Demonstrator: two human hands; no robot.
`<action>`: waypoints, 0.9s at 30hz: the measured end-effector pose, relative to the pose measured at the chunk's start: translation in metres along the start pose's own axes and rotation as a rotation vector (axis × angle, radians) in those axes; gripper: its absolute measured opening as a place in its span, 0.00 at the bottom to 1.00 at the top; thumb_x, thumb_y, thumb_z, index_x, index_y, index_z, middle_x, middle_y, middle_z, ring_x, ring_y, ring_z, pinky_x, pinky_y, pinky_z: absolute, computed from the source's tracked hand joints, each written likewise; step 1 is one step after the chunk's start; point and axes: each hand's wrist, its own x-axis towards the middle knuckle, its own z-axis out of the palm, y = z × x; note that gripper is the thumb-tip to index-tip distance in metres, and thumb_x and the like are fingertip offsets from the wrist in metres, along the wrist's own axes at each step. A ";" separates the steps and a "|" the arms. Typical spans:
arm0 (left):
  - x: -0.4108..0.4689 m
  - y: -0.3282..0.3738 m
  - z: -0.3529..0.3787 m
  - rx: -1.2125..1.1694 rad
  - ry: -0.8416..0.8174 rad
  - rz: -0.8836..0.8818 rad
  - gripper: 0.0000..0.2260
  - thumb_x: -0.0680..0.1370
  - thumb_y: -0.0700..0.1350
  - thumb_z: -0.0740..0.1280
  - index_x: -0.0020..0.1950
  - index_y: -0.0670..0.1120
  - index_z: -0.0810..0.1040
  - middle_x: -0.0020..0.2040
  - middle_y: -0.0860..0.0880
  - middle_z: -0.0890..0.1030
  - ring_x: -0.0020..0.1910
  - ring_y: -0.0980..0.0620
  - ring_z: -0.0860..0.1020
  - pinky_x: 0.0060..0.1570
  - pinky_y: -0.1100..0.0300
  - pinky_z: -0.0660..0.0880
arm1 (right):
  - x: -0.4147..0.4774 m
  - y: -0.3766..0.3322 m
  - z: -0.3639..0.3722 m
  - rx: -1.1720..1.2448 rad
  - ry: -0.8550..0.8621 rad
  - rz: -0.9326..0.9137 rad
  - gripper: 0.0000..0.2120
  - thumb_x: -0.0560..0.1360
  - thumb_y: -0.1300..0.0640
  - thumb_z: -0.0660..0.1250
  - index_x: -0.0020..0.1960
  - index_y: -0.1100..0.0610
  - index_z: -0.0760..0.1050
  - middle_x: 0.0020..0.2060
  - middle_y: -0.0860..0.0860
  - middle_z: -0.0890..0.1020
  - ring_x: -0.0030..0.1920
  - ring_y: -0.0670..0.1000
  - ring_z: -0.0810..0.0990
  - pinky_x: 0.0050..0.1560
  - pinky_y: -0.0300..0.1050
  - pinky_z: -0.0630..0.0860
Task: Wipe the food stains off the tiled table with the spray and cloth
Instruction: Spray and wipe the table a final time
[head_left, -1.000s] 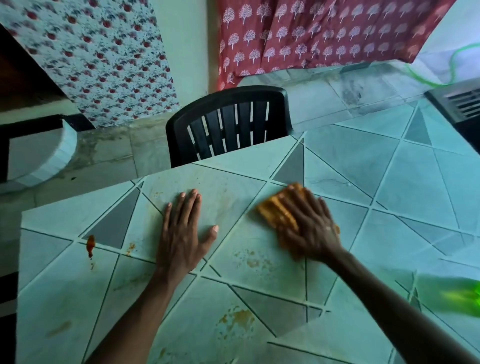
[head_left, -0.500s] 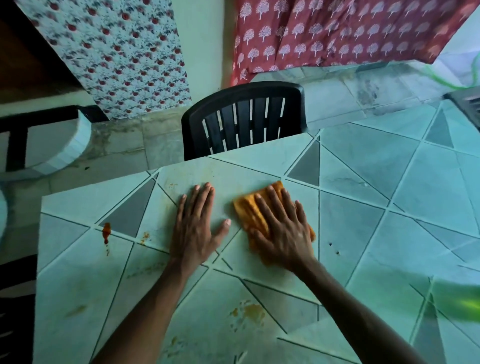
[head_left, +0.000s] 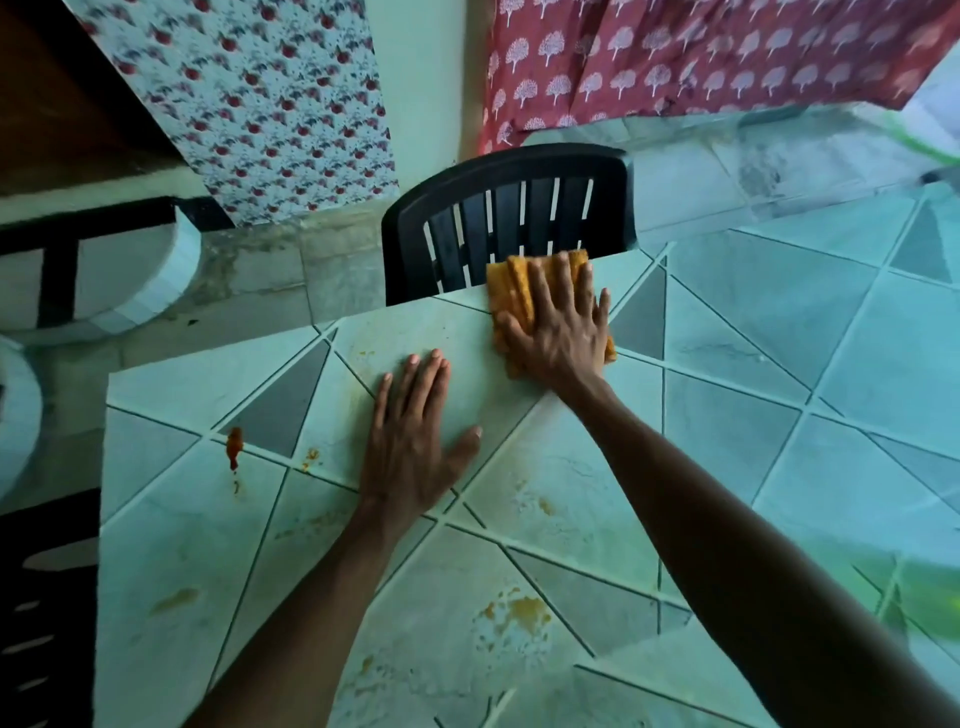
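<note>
My right hand (head_left: 558, 327) presses flat on a folded orange cloth (head_left: 511, 283) at the far edge of the tiled table (head_left: 779, 364); part of the cloth hangs past the edge. My left hand (head_left: 413, 441) lies flat on the tiles, fingers spread, holding nothing. Food stains show on the tiles: a red blob (head_left: 235, 447) at the left, an orange-brown smear (head_left: 524, 613) near the front, and fainter marks (head_left: 540, 504) between my arms. A blurred green shape (head_left: 930, 603) at the right edge may be the spray bottle.
A black plastic chair (head_left: 509, 218) stands pushed against the table's far edge, just behind the cloth. Another dark chair (head_left: 41, 597) sits at the left edge. Patterned curtains (head_left: 675, 57) hang on the wall beyond.
My right hand has slid the cloth away from me, from the middle tiles to the table's far edge. The left hand has stayed flat on the tiles.
</note>
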 end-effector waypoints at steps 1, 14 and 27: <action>-0.001 0.000 0.000 0.003 0.004 -0.002 0.37 0.78 0.64 0.58 0.80 0.44 0.56 0.80 0.47 0.56 0.80 0.48 0.51 0.76 0.43 0.53 | -0.022 0.005 0.003 -0.004 0.003 -0.048 0.39 0.77 0.28 0.47 0.82 0.45 0.45 0.82 0.51 0.43 0.80 0.57 0.38 0.77 0.65 0.42; 0.000 0.001 -0.002 -0.008 0.020 0.000 0.37 0.78 0.63 0.58 0.80 0.43 0.56 0.80 0.47 0.55 0.80 0.47 0.51 0.76 0.43 0.53 | -0.082 0.041 0.002 -0.002 -0.030 0.048 0.39 0.76 0.26 0.48 0.81 0.41 0.43 0.81 0.47 0.40 0.80 0.55 0.35 0.78 0.65 0.42; 0.000 0.003 -0.004 -0.008 0.031 -0.003 0.37 0.77 0.63 0.60 0.80 0.44 0.56 0.80 0.48 0.56 0.80 0.48 0.51 0.76 0.44 0.53 | -0.145 0.026 0.000 -0.014 -0.048 -0.209 0.36 0.78 0.30 0.49 0.81 0.42 0.45 0.81 0.48 0.43 0.81 0.55 0.38 0.78 0.64 0.45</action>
